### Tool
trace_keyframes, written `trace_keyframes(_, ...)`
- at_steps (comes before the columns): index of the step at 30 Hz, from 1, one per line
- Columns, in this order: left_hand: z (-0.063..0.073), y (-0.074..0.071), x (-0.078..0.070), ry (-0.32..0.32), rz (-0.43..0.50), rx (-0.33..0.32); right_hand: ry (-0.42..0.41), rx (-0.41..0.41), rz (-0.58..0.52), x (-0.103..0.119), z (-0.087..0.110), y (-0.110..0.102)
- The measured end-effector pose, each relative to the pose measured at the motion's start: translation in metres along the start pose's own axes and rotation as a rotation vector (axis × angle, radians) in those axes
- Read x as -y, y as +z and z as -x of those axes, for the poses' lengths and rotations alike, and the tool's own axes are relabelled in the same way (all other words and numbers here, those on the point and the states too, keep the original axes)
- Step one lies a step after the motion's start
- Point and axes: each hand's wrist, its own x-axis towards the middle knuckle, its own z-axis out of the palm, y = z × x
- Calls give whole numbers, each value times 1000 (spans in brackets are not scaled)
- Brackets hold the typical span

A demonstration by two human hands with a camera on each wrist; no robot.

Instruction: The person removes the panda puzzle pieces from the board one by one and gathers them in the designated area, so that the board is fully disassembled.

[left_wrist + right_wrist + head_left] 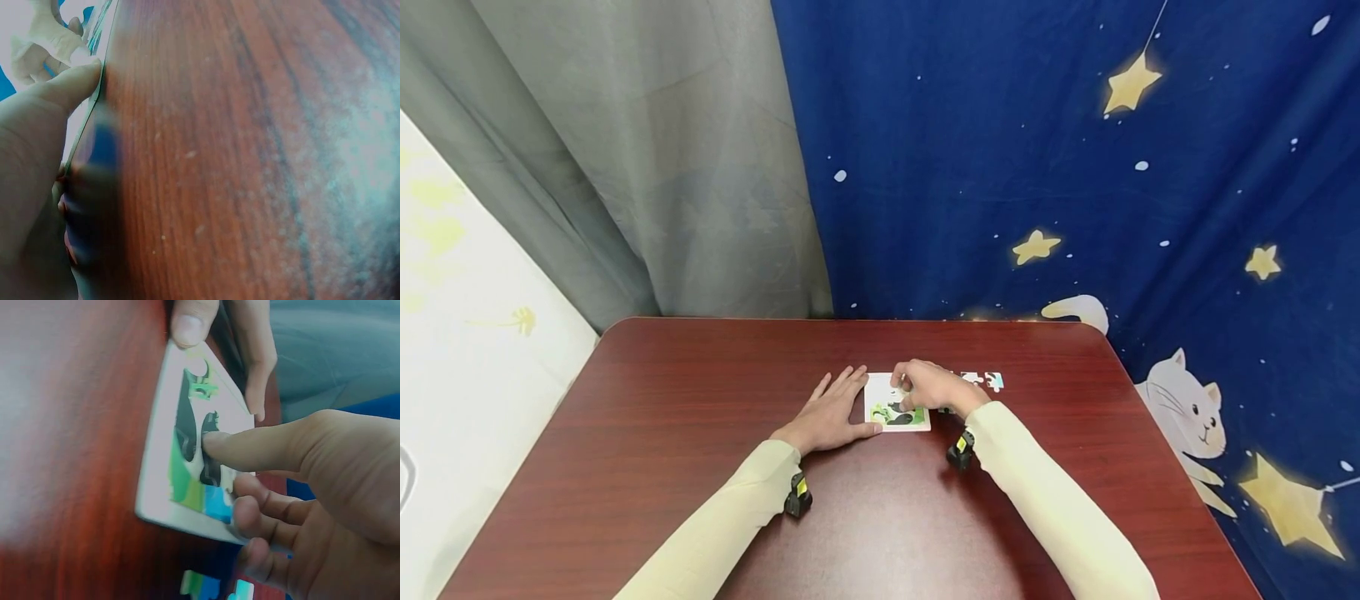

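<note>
A small white-framed jigsaw board (916,427) with a green, black and white picture lies on the table. My left hand (832,417) rests at its left side, fingers stretched out, with the thumb (81,81) on the frame's near corner. My right hand (931,387) is over the board. In the right wrist view its straight thumb (250,447) presses a dark puzzle piece (211,470) lying in the picture. The other fingers (250,515) are loosely bent by the board's edge, and nothing shows between them. The hand covers part of the picture in the head view.
Loose puzzle pieces (994,381) lie on the brown table (700,392) to the right of the board, some partly behind my right hand. A grey curtain (715,167) and a blue star-patterned curtain (970,167) hang behind the table's far edge.
</note>
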Motion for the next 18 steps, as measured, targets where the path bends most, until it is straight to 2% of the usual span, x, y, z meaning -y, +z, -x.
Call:
trace_keyframes(7, 2, 0, -3, 4, -2, -2, 32, 46, -14, 4, -3, -2)
trace_keyframes(18, 2, -1, -2, -4, -1, 1, 9, -14, -18, 1, 0, 2)
